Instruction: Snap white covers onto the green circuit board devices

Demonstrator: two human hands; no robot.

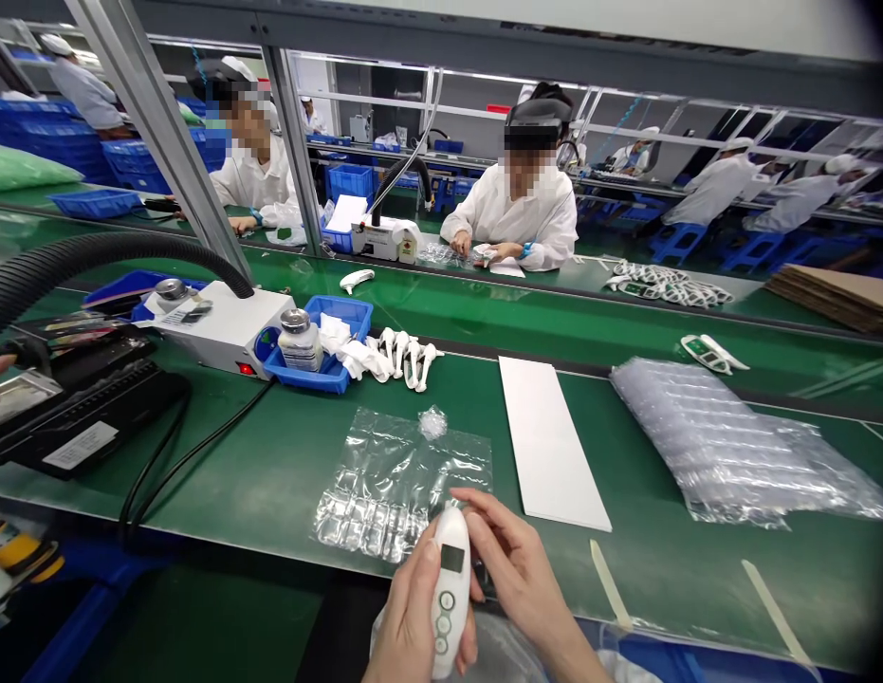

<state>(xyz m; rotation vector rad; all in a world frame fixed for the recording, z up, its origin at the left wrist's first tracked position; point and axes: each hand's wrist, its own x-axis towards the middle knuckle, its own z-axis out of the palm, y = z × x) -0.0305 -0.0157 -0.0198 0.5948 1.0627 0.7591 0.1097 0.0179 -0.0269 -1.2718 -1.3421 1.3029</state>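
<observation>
My left hand (407,617) is closed round a white handheld device (452,579) with a small dark display and three round buttons facing up. The fingers of my right hand (524,569) bend around the device's narrow upper end, the index finger reaching across its tip. What lies beneath those fingertips is partly hidden. Just beyond my hands, a clear plastic bag sheet (405,455) lies flat on the green bench, with a small clump of clear bits (433,423) at its far edge. To the right is a long white board (551,446).
A blue tray (334,379) holds a metal-capped jar (300,341) and white tissues, with several white plastic parts (405,356) alongside. Bubble-wrap bags (718,436) lie right; a white box unit (224,327) with a black hose (120,249) stands left. Co-workers sit opposite.
</observation>
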